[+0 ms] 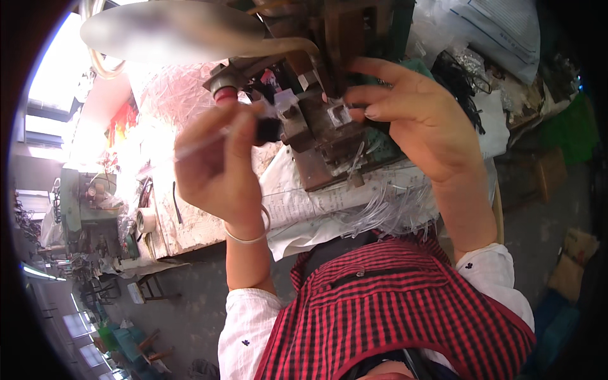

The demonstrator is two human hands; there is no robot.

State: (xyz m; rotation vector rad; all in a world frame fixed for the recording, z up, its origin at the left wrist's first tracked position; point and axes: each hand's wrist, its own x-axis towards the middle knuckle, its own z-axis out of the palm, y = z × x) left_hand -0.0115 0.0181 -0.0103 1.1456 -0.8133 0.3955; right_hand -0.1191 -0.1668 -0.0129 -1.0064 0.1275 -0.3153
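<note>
My left hand (218, 161), blurred by motion, is closed with thumb and fingers pinched. A thin, translucent plastic strip (197, 145) sticks out from it. Close to those fingertips are a black block-like part (268, 130) and a red-ringed knob (225, 94). My right hand (425, 120) reaches in from the other side with its fingers apart and bent toward a small metal bench machine (315, 166). Its fingertips are beside a small pale, clear-looking piece (340, 115) on the machine; whether they touch it I cannot tell.
A loose bunch of clear strips (399, 212) lies at the bench's near edge, over printed paper (304, 212). More clear strips (168, 95) are heaped at the far left. A tape roll (146, 220) sits at left. Dark strips (459, 85) lie at right. A blurred lamp-like disc (171, 31) hangs above.
</note>
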